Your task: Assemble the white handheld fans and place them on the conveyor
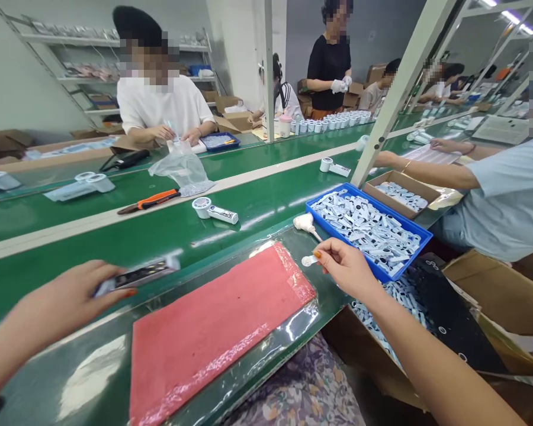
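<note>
My left hand grips a flat white-and-black plastic part at the lower left, above the green belt. My right hand pinches a small white oval piece between finger and thumb, just left of a blue plastic tray. That tray is heaped with several white parts. A white handled piece lies close by, against the tray's left corner. Between my hands lies a pink foam mat in clear plastic film. A round white part and its handle stand further along the belt.
An orange-handled tool lies on the far green belt. A cardboard box of white parts sits beyond the blue tray, by a co-worker's arm. More parts fill an open box at lower right. Several co-workers and white containers stand further back.
</note>
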Available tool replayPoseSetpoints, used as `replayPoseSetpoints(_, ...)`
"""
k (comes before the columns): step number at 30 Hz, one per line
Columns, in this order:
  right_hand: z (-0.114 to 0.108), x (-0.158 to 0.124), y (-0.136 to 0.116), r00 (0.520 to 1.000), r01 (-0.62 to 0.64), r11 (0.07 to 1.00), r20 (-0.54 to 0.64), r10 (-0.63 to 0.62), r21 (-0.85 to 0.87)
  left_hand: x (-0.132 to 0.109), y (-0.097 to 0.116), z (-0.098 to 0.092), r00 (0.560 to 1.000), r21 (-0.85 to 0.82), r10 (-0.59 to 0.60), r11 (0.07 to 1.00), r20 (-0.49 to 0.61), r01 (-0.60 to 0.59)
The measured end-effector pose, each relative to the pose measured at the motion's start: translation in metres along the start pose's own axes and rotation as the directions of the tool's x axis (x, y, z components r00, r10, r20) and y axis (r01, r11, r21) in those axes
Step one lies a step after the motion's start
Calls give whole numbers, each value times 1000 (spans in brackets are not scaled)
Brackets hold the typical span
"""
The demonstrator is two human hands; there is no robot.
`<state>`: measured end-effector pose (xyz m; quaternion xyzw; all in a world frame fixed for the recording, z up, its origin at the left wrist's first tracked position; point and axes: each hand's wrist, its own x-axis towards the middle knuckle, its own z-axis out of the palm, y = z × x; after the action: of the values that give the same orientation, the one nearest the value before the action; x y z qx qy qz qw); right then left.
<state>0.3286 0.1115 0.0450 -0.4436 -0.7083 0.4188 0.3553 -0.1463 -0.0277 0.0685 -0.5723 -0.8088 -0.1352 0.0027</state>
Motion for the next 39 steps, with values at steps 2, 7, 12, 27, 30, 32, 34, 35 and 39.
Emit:
replayPoseSetpoints(2,2,-4,2,1000,-22,999,11,22,33,0,48,5,968,20,218,975,122,-222)
replayPoseSetpoints(7,8,-13,3,997,-36,997,66,32,61,-6,155,44,802,-59,544,835,247,-548)
replayPoseSetpoints(12,14,-22,0,997,46,998,62,-48,36,-5,196,62,746,-148,642,767,178,-625)
replayPoseSetpoints(27,46,-42,-14,946,323,938,-75,-315,125,-56,260,50,784,-741,359,-285,507,609)
replayPoseSetpoints(30,47,-44,-14,958,287,948,-29,-286,139,-61,261,54,776,-689,353,-362,522,628)
replayPoseSetpoints(32,46,-45,-15,949,316,943,-34,-314,106,-63,262,57,769,-672,348,-376,536,638)
replayPoseSetpoints(34,45,-46,-17,926,374,927,-63,-372,35,-64,262,60,775,-674,321,-381,545,632)
replayPoseSetpoints(35,44,-46,-18,913,402,916,-80,-401,-2,-64,263,61,780,-680,304,-384,546,625)
replayPoseSetpoints(39,47,-47,-21,882,429,896,-161,-442,-110,-64,266,61,801,-727,225,-338,554,598)
